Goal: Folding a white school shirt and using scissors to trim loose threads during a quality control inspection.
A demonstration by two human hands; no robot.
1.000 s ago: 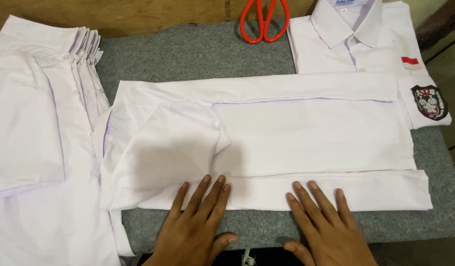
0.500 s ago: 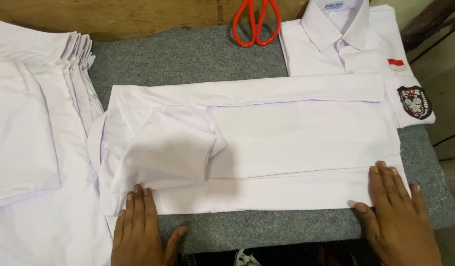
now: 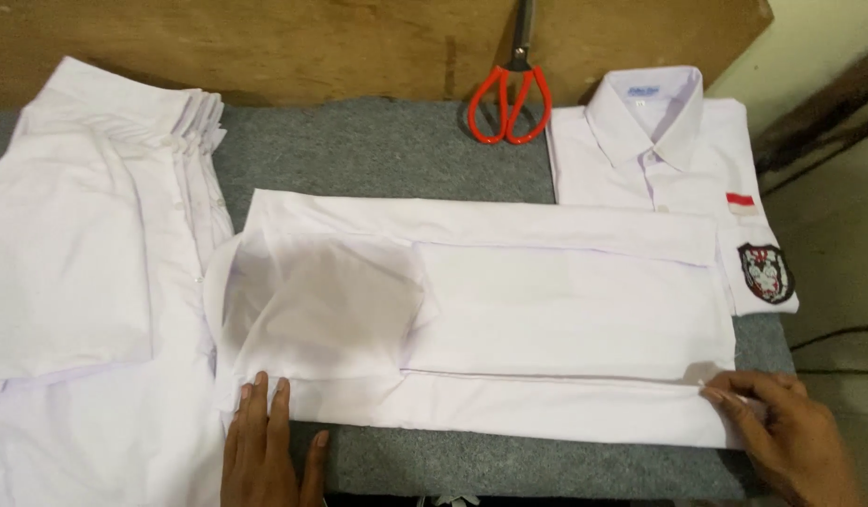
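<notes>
White shirt (image 3: 509, 319), partly folded, lies lengthwise across the grey padded table (image 3: 377, 150), between both hands. Left hand (image 3: 265, 451) rests flat, fingers straight, on its near left corner; right hand (image 3: 781, 432) pinches the near right hem between fingertips.

A small rectangular white neck label with blue print (image 3: 645, 91) sits inside the collar of the folded white shirt in the upper right of the frame. On that shirt's sleeve, right of centre, a small red-and-white rectangular cloth patch (image 3: 742, 203) lies just above a shield-shaped embroidered badge in black, white and red (image 3: 764, 273). No packages, signs or screens show anywhere in the frame.
</notes>
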